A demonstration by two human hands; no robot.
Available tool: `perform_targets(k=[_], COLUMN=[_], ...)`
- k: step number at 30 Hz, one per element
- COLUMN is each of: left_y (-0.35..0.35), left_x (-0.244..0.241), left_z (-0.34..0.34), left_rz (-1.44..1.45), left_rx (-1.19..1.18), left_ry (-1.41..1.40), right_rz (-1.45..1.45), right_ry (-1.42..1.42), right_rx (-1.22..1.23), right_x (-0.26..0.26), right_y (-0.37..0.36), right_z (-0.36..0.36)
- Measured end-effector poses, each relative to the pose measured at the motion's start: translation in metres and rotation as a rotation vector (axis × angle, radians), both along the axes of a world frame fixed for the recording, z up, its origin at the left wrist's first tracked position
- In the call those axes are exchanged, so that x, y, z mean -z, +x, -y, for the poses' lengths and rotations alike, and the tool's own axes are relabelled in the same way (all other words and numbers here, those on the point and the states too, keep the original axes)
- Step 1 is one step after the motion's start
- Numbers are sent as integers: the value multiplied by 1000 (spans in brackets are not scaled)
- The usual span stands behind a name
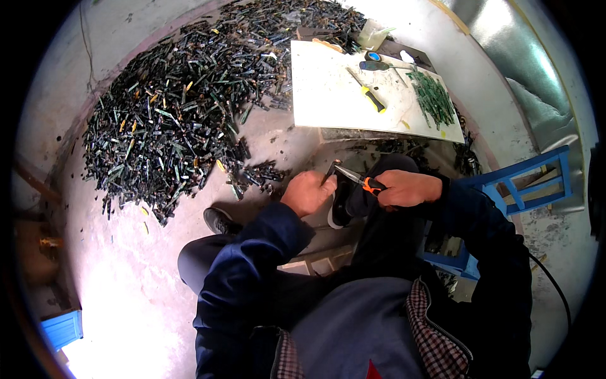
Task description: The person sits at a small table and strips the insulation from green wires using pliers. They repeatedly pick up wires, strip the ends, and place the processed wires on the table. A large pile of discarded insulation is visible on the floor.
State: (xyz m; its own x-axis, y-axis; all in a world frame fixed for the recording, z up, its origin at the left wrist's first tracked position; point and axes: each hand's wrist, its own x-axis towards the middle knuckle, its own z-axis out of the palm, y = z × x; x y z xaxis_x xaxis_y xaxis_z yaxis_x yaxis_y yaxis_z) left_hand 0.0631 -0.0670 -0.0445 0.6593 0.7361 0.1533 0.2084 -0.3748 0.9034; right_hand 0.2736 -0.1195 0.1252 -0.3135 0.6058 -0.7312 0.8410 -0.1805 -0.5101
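Observation:
My left hand point(308, 192) holds a small dark strip-like part point(330, 171) between thumb and fingers, over the gap between my knees. My right hand point(408, 188) is closed around the orange-and-black handles of a pair of long-nose pliers point(352, 175). The pliers' metal tips point left and meet the upper end of the part; whether they grip it is too small to tell. Beyond my hands, a white board point(326, 94) bears a yellow-and-black screwdriver point(373, 98), a larger dark-handled screwdriver point(376, 66), a blue-centred tape roll point(373, 56) and a stack of green strips point(432, 98).
A large heap of dark strip-like parts point(175, 109) covers the floor at the left and far side. A plastic container point(372, 35) stands behind the board. To my right is a blue chair point(516, 189); a blue object point(62, 329) lies at the lower left.

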Motion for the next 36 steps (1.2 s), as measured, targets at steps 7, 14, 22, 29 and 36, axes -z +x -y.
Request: perform_targets(k=[7,14,22,29,36], left_y=[-4,-2,-10,-11,-11], left_x=[-8,2,-21,-27,-34], left_z=[-2,2,-6,-5,-1], left_rz=[-58,89,-68,-30,-95], left_rx=[-22,-43,35,31,-9], left_ry=[-145,24,-136,-84,-82], right_rz=[-265,-378,-407,-455,-423], right_ry=[-171,-187,-136,56,-3], right_rx=[249,190,133,-163,-129], right_x=[9,12,15,26,26], right_y=[14,21,22,32,32], right_z=[11,7,4,4,1])
